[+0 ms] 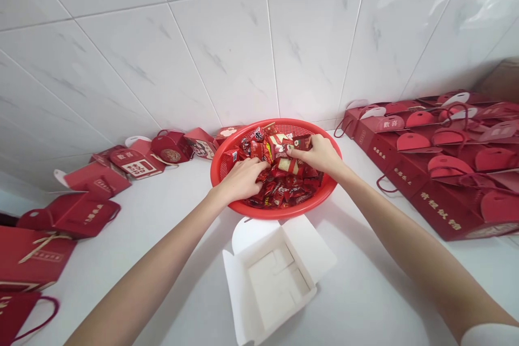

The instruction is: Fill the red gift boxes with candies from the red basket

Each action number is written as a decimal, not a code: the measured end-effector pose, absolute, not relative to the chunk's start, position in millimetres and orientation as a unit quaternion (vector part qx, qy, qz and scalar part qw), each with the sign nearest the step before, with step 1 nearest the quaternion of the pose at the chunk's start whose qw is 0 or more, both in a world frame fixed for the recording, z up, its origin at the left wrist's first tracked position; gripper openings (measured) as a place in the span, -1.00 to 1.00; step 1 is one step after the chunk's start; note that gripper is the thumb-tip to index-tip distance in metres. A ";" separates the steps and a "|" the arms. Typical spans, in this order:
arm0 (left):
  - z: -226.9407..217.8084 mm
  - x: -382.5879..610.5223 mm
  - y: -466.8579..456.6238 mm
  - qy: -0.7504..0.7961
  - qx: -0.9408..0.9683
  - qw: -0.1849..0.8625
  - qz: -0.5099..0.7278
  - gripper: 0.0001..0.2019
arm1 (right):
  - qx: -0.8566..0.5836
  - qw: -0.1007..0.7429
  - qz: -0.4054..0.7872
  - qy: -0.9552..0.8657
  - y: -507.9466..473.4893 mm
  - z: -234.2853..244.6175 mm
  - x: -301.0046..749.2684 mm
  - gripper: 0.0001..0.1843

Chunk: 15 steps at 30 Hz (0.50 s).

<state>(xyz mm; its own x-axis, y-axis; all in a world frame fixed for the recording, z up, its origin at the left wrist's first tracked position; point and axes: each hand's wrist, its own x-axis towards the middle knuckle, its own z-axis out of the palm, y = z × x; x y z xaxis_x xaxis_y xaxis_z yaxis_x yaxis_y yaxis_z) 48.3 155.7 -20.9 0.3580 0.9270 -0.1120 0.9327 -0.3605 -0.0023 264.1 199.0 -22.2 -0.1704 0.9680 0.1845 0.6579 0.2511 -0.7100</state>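
A red plastic basket (279, 213) with perforated walls holds a heap of wrapped candies (279, 192), mostly in red wrappers. My left hand (244, 179) reaches into the left side of the heap with its fingers curled down; what its fingertips grip is hidden. At the right side, my right hand (322, 155) has its thumb and fingers around a dark red wrapped candy (301, 143). Close in front of the basket, an unfolded-top paper box (278, 281) stands with its flaps spread and its white inside showing.
Finished-looking red gift boxes (140, 159) with cords line the left side and back. More red gift boxes (430, 173) stand packed in rows on the right. A white tiled wall (227, 54) rises behind the white tabletop (178, 259).
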 end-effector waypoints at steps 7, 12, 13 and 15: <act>-17.7 50.1 154.7 0.514 0.855 0.049 -0.049 -0.50 | -0.566 0.368 0.205 -0.708 201.0 -22.8 265.0 -0.64; -17.3 54.4 155.0 0.519 0.844 0.071 -0.111 -0.56 | -0.570 0.361 0.205 -0.709 201.6 -23.9 264.1 -0.63; -17.4 55.2 155.0 0.522 0.842 0.067 -0.117 -0.58 | -0.570 0.359 0.205 -0.710 201.7 -24.0 263.8 -0.62; -17.0 56.7 154.9 0.519 0.844 0.056 -0.126 -0.70 | -0.569 0.357 0.204 -0.712 201.9 -24.0 263.4 -0.61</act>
<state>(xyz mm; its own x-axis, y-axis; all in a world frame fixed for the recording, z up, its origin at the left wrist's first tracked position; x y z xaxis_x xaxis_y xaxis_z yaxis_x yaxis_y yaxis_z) 56.7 154.9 -17.0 0.4303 0.8611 -0.2708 0.8894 -0.4557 -0.0355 263.4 201.9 -24.0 -0.0964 0.9562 0.2764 0.6652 0.2684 -0.6968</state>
